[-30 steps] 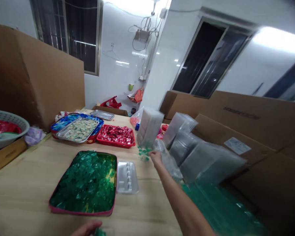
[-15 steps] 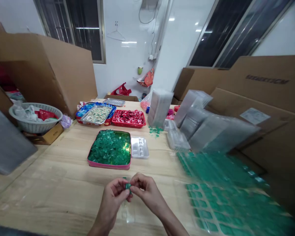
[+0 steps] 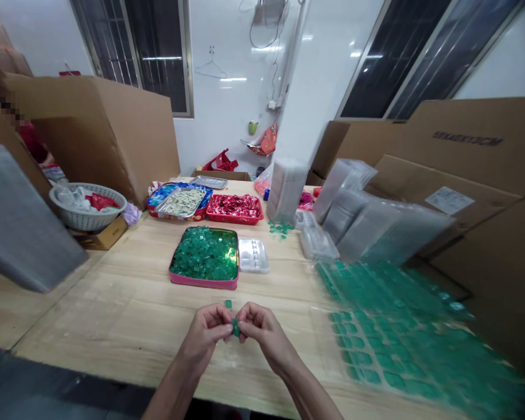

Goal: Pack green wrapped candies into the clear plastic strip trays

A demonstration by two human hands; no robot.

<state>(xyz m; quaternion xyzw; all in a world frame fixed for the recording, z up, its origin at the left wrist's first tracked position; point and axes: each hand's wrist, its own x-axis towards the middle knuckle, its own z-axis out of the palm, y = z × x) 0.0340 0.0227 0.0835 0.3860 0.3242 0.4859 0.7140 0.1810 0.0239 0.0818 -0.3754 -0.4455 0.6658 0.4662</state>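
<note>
on inspection, the left hand (image 3: 203, 332) and the right hand (image 3: 262, 332) met above the near edge of the tabletop (image 3: 135, 326), about midway along it. the thumb and forefinger of each were closed on a small green piece (image 3: 235, 327), gripping it between them from opposite sides; the other fingers were curled in, and whether they touched anything could not be told. a second green piece (image 3: 228, 304) showed just beyond the fingertips, over what seemed to be thin clear plastic, too faint to define. farther from the near edge, the pink-sided tray (image 3: 203, 282) held a heap of green pieces (image 3: 201, 254), with a shallow pale tray (image 3: 254, 256) beside it on the right. the red basket (image 3: 234, 220) of shiny red pieces stood toward the far edge. loose green bits (image 3: 280, 228) were scattered by an upright stack of clear trays (image 3: 286, 192). along the right side of the tabletop lay clear trays filled with green pieces (image 3: 367, 350), in rows. in the inspector's judgement, work on so small a piece called for a light, even pinch by both hands, as uneven pressure could have twisted it or flicked it away. keeping it low over the tabletop would have shortened any drop, and keeping the knuckles off the second piece would have avoided a nudge.
</note>
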